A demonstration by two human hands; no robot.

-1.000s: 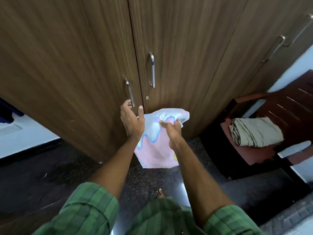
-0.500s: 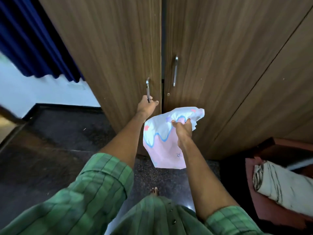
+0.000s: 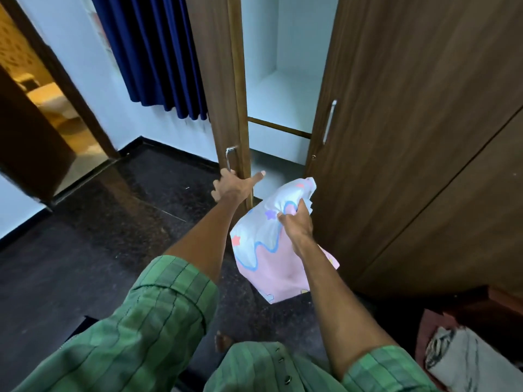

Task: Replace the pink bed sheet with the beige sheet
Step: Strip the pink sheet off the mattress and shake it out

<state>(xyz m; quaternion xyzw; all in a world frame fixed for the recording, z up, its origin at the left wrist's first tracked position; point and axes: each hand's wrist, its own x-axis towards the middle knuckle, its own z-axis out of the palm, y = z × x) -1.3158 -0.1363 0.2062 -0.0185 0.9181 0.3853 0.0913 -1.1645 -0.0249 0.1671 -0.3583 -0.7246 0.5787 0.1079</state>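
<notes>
pink sheet [image 3: 271,250]: bunched and folded, hanging from my right hand [image 3: 297,224] at about 5 o'clock of the open wardrobe gap. White-and-blue wavy end up, pink end drooping toward the dark floor [image 3: 99,236], not touching as far as I could tell.
right hand: fingers curled into the top fold, pinching a wad of cloth. Only the top was held; the rest hung free.
left hand [image 3: 235,185]: at the edge of the left wardrobe door [image 3: 223,80], just below its handle [image 3: 229,159]. Fingers wrapped round the door edge, thumb pointing out toward the opening; I couldn't tell whether any finger sat on the handle itself.
wardrobe shelf [image 3: 280,91]: pale, at 12 o'clock, a wooden rail below it.
right door [image 3: 410,108]: looked closed, just beside the sheet at 3 o'clock.
beige sheet [image 3: 475,360]: presumably the pale folded cloth at 4 o'clock, bottom corner, on a dark red seat [image 3: 424,329]; well apart from both hands, frame cut it off.
risk 1: loose tail could snag on the door edge or rail when lifted in, since the gap was narrow.
risk 2: one-handed pinch could let the folds slip and the bundle open out onto the floor.
risk 3: my bare foot [image 3: 223,342] was at 6 o'clock under the bundle; a dropped tail there meant a trip.
risk 4: door could swing back if I let go early.
</notes>
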